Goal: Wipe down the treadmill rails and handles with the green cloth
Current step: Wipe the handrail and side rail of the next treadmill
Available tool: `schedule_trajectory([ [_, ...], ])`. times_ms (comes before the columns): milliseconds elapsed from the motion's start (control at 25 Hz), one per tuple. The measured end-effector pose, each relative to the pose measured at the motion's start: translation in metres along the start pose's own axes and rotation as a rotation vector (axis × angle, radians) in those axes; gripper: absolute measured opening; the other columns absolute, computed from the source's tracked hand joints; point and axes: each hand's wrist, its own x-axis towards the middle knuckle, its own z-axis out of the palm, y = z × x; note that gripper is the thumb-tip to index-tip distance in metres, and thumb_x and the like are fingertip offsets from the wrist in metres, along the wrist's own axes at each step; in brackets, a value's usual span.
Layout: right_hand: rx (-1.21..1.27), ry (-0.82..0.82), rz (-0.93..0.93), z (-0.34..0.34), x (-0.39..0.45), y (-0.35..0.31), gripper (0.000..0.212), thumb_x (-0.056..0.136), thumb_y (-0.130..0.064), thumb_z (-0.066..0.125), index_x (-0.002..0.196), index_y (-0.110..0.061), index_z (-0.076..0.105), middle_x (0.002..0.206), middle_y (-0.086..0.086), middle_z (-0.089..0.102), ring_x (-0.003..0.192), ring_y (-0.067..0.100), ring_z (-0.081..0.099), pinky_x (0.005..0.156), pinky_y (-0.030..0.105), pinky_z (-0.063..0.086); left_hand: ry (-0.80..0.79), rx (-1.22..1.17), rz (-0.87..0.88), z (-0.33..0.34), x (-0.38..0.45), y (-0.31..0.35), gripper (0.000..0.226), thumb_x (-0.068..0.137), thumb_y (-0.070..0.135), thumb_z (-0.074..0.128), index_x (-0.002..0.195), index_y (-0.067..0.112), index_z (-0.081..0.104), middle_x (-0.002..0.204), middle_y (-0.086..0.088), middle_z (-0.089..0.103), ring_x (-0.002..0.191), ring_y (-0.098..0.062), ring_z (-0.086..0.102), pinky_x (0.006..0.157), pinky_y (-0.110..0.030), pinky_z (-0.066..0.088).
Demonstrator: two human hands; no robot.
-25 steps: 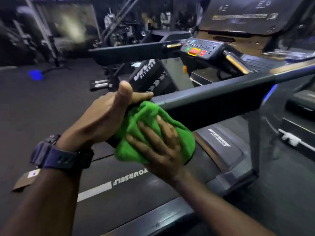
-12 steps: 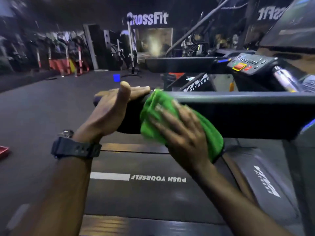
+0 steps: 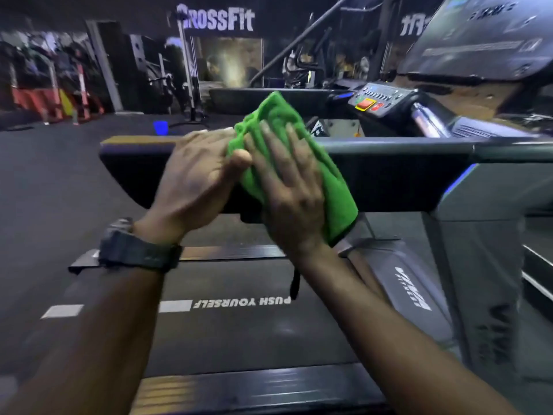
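Observation:
The green cloth is draped over the top and near side of the dark treadmill side rail. My right hand presses flat on the cloth with its fingers spread and straight, pointing up. My left hand rests on the rail just left of the cloth, with its fingers laid over the rail's top edge and its thumb touching the cloth's left edge. The far rail runs behind the cloth. The console with red and green buttons and a silver handle sit at the upper right.
The treadmill belt, printed PUSH YOURSELF, lies below my arms. A grey upright post stands at the right. Dark gym floor spreads to the left, with racks and equipment along the back wall under a CrossFit sign.
The cloth and my right hand have slid up the rail's side toward its top. My left hand has turned from thumb-up to lying over the rail, with its thumb now against the cloth.

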Motion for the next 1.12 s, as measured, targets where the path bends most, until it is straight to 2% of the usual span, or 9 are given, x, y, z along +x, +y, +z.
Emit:
schedule_trajectory([
  [160, -0.084, -0.110, -0.304, -0.016, -0.044, 0.039, 0.054, 0.087, 0.006, 0.053, 0.137, -0.017, 0.056, 0.148, 0.010, 0.042, 0.139, 0.039, 0.039, 0.117, 0.047, 0.028, -0.039, 0.225, -0.009, -0.004, -0.008, 0.044, 0.122, 0.074, 0.093, -0.001, 0.140, 0.003, 0.050, 0.145, -0.012, 0.051, 0.138, -0.027, 0.042, 0.119, -0.046, 0.023],
  [320, -0.032, 0.031, 0.146, -0.013, -0.003, 0.022, 0.047, 0.097, -0.017, 0.049, 0.143, -0.011, 0.048, 0.151, 0.015, 0.041, 0.141, 0.041, 0.036, 0.114, 0.054, 0.031, -0.083, 0.287, 0.005, 0.013, -0.001, 0.050, 0.122, 0.072, 0.095, 0.004, 0.142, 0.005, 0.046, 0.142, -0.011, 0.051, 0.136, -0.029, 0.041, 0.120, -0.044, 0.021],
  [480, -0.178, -0.091, -0.209, -0.036, -0.057, 0.066, 0.053, 0.093, 0.002, 0.044, 0.143, -0.018, 0.048, 0.149, 0.010, 0.043, 0.140, 0.038, 0.039, 0.113, 0.052, 0.034, -0.033, 0.323, 0.013, 0.022, -0.001, 0.053, 0.121, 0.072, 0.095, 0.005, 0.144, 0.006, 0.044, 0.142, -0.012, 0.050, 0.134, -0.031, 0.041, 0.118, -0.046, 0.023],
  [640, -0.131, 0.115, 0.355, -0.048, -0.006, 0.075, 0.060, 0.088, -0.008, 0.057, 0.146, -0.011, 0.043, 0.153, 0.016, 0.039, 0.143, 0.038, 0.032, 0.117, 0.052, 0.027, -0.084, 0.337, 0.038, 0.035, 0.011, 0.077, 0.127, 0.066, 0.100, 0.011, 0.142, 0.004, 0.045, 0.142, -0.011, 0.050, 0.134, -0.031, 0.041, 0.117, -0.044, 0.022],
  [760, -0.162, -0.020, -0.076, -0.046, -0.052, 0.078, 0.047, 0.094, -0.017, 0.053, 0.141, -0.011, 0.050, 0.148, 0.015, 0.045, 0.141, 0.040, 0.036, 0.110, 0.055, 0.036, -0.122, 0.341, 0.095, 0.050, 0.022, 0.099, 0.132, 0.061, 0.103, 0.014, 0.143, 0.004, 0.043, 0.145, -0.010, 0.048, 0.136, -0.029, 0.041, 0.118, -0.043, 0.022],
  [840, -0.230, -0.062, -0.129, -0.073, -0.075, 0.111, 0.059, 0.086, -0.001, 0.067, 0.141, -0.013, 0.050, 0.147, 0.014, 0.046, 0.138, 0.040, 0.041, 0.109, 0.055, 0.037, -0.126, 0.362, 0.096, 0.051, 0.021, 0.104, 0.132, 0.060, 0.104, 0.015, 0.144, 0.005, 0.043, 0.145, -0.009, 0.048, 0.135, -0.029, 0.041, 0.118, -0.043, 0.022],
  [920, -0.233, 0.069, 0.208, -0.084, -0.050, 0.130, 0.076, 0.075, 0.009, 0.065, 0.144, -0.013, 0.045, 0.151, 0.015, 0.042, 0.140, 0.037, 0.037, 0.115, 0.051, 0.032, -0.112, 0.348, 0.091, 0.055, 0.021, 0.107, 0.133, 0.059, 0.104, 0.015, 0.142, 0.005, 0.044, 0.143, -0.009, 0.049, 0.134, -0.030, 0.041, 0.117, -0.043, 0.023],
  [1000, -0.163, 0.149, 0.441, -0.077, -0.018, 0.113, 0.062, 0.085, -0.004, 0.055, 0.145, -0.010, 0.044, 0.153, 0.016, 0.038, 0.143, 0.036, 0.033, 0.118, 0.050, 0.027, -0.117, 0.343, 0.106, 0.060, 0.027, 0.118, 0.135, 0.058, 0.105, 0.014, 0.141, 0.003, 0.045, 0.142, -0.011, 0.049, 0.132, -0.031, 0.042, 0.117, -0.044, 0.024],
  [1120, -0.188, -0.044, 0.033, -0.075, -0.059, 0.111, 0.044, 0.099, -0.022, 0.048, 0.140, -0.007, 0.051, 0.150, 0.019, 0.042, 0.142, 0.040, 0.034, 0.116, 0.052, 0.029, -0.137, 0.340, 0.139, 0.070, 0.036, 0.131, 0.138, 0.056, 0.106, 0.013, 0.142, 0.002, 0.044, 0.144, -0.011, 0.049, 0.133, -0.030, 0.042, 0.116, -0.044, 0.026],
])
